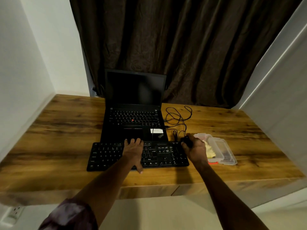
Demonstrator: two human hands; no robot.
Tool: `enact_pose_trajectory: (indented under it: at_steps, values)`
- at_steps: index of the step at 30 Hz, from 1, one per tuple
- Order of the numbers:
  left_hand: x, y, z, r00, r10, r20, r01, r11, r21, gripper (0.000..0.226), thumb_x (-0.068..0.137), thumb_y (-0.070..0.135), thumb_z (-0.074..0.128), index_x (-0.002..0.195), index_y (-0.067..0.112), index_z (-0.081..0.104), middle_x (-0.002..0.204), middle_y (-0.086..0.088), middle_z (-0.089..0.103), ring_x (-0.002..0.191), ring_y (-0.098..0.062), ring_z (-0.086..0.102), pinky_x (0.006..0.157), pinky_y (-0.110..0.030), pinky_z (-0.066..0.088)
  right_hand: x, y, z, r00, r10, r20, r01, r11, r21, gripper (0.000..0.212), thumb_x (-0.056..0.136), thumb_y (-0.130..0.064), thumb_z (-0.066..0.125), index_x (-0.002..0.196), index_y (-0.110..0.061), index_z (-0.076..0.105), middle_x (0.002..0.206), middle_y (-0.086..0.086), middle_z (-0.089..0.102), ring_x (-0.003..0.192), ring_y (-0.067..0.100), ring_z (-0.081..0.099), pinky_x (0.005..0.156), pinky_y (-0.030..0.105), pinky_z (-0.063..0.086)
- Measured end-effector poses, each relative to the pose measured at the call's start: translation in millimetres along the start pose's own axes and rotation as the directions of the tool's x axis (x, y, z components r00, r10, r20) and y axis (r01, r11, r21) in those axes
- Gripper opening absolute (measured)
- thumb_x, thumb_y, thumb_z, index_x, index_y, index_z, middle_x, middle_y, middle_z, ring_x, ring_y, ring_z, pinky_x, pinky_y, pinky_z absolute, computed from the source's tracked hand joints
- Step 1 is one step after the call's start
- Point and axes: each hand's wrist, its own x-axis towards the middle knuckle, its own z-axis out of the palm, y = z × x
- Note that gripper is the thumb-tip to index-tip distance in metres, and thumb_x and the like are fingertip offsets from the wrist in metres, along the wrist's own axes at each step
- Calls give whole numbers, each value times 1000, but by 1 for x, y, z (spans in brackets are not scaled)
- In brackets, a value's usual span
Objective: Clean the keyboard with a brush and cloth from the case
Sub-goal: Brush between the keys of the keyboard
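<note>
Wood-grain tabletop (58,130) carries a black external keyboard (109,155) set square in front of an open laptop (134,113) whose screen is dark. A person's left hand (132,151) lies flat across the middle of the keyboard, fingers (132,141) spread wide and holding nothing, apparently to pin the board so it does not slide. The right hand (196,151) hovers at the keyboard's far right corner with its fingers curled tight around a small dark object (186,141); it may be the brush, though the picture is too dim to confirm that.

Just beside that hand sits a clear plastic case (221,151), open, with a pale yellow cloth (209,151) lying in it and a red-orange item (213,162) at its near edge. The case is kept within easy reach of the working hand, which suits a job that swaps between tools.

A tangle of black cable (177,117) loops behind the keyboard, to the right of the laptop. Dark brown curtains (182,47) hang behind the tabletop, white walls (25,63) close in on both sides, and a wall socket (15,211) shows low at the left. Cleaning appears to be at an early stage, with the cloth not yet in use.
</note>
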Motion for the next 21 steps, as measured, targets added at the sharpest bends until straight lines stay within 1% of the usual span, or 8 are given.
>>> enact_pose_trajectory:
  at_steps: [5,8,9,12,13,16,19,21]
  values:
    - [0,-1,1,1000,4,0,-4,1000,-15,139,55,58,89,158,11,8,161,-9,15,148,-33,15,122,-59,7,8,-15,20,997,-28,71,18,991,135,51,79,-55,65,126,-37,58,114,1,66,104,18,65,83,42,60]
    - [0,-1,1,1000,3,-1,-4,1000,-15,139,55,58,89,158,11,8,161,-9,15,148,-33,15,121,-59,7,3,-15,6,1000,-5,6,5,995,103,32,88,-29,71,118,-21,64,106,4,70,97,19,67,80,40,61]
    - [0,-1,1,1000,3,1,-3,1000,-13,140,55,58,89,158,11,8,161,-9,14,148,-33,14,121,-59,7,1,-13,0,1000,4,-30,-1,996,88,27,89,-22,70,115,-17,64,104,5,71,95,19,68,79,35,61]
    - [1,-1,1,1000,1,5,-1,1000,-16,140,55,57,89,158,11,7,162,-10,13,149,-33,13,121,-59,6,-5,-5,-13,996,24,-83,-19,998,67,25,92,-15,67,116,-13,62,103,4,69,92,16,64,73,4,48]
    - [1,-1,0,1000,0,8,0,1000,-14,140,56,57,89,158,10,7,162,-10,12,149,-33,13,122,-59,6,-5,-6,-13,996,7,-84,-2,998,62,23,92,-15,66,115,-14,62,102,2,68,93,15,64,74,4,48]
    - [0,0,1,1000,-3,5,3,1000,-5,140,56,57,89,158,11,6,162,-10,12,149,-33,13,122,-59,6,-1,-10,-1,998,-2,-56,8,995,101,26,90,-22,69,115,-21,61,104,1,70,95,17,68,79,35,61]
    - [2,-1,2,1000,-3,7,3,1000,0,141,56,58,89,158,11,6,162,-10,12,149,-33,13,121,-60,7,3,-20,14,999,-33,-12,34,993,116,36,88,-30,70,122,-30,59,110,3,67,99,18,65,81,37,61]
    - [2,-1,2,1000,-6,10,6,1000,-5,142,55,59,89,159,10,5,163,-10,12,149,-34,13,121,-60,6,2,-27,18,998,-55,5,54,990,131,36,88,-27,71,121,-32,59,110,2,68,98,17,66,80,35,61]
